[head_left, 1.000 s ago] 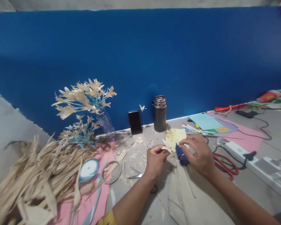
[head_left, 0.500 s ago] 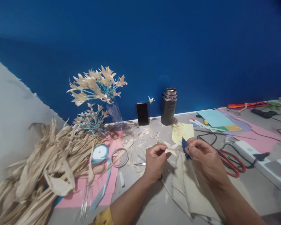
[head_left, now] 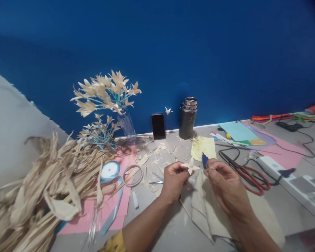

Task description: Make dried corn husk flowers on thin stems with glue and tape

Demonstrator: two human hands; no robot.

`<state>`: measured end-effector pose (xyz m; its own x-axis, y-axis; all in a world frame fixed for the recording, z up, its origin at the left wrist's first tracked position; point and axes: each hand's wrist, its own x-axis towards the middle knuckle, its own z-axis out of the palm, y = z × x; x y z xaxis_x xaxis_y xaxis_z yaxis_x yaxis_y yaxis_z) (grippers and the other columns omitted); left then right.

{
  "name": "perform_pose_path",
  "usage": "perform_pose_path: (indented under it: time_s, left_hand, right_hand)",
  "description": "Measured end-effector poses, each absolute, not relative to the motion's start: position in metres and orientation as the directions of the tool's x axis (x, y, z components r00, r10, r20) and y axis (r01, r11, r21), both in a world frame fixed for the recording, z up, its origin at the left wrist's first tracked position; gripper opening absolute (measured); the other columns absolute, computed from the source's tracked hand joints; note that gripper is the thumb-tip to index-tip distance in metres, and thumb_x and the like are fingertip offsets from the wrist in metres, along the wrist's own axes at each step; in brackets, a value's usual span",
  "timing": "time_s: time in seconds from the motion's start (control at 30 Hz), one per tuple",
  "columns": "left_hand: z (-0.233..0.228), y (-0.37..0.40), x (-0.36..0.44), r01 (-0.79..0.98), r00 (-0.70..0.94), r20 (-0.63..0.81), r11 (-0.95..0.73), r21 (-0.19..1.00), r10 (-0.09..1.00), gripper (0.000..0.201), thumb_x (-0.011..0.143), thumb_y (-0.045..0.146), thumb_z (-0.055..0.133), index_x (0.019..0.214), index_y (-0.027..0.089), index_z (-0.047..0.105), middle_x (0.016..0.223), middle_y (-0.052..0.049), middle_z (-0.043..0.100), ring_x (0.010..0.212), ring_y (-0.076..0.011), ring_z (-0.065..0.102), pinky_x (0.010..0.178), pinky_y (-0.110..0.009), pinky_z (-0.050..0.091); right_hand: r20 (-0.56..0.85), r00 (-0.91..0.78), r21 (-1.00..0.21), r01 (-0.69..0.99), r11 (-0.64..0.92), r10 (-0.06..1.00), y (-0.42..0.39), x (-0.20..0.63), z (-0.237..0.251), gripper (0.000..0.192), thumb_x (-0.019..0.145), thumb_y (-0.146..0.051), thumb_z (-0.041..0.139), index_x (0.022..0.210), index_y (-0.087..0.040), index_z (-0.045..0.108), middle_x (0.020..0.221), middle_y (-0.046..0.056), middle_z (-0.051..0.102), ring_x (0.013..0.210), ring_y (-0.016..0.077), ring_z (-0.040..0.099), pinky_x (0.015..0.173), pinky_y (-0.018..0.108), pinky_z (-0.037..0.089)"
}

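Grey desk – husk flower [head_left: 190, 166] pinched btwn L hand [head_left: 174, 178] & R hand [head_left: 224, 183].

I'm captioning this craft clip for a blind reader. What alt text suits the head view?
Two hands meet over a cluttered table: the left hand pinches a small pale flower, the right hand touches it beside a blue glue gun. Dried husks lie left, red scissors right, and a flask stands by a blue wall.
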<state>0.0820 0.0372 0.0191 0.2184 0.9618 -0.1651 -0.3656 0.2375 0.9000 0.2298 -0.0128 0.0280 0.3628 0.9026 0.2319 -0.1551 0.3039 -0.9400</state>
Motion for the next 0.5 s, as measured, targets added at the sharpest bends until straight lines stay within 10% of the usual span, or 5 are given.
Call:
perform_pose_path:
  time_s: [0.5]
  left_hand:
    - [0.022, 0.04, 0.07, -0.309, 0.342, -0.175, 0.287, 0.907, 0.923, 0.039, 0.06, 0.047, 0.092, 0.068, 0.013, 0.077, 0.07, -0.006, 0.071, 0.046, -0.0063, 0.046, 0.045, -0.021, 0.028]
  right_hand:
    - [0.039, 0.274, -0.903, -0.402, 0.151, 0.961, 0.005, 0.222, 0.045, 0.03, 0.063, -0.041, 0.095, 0.071, -0.022, 0.073, 0.082, 0.0, 0.059, 0.075, 0.0143, 0.051, 0.071, 0.027, 0.043]
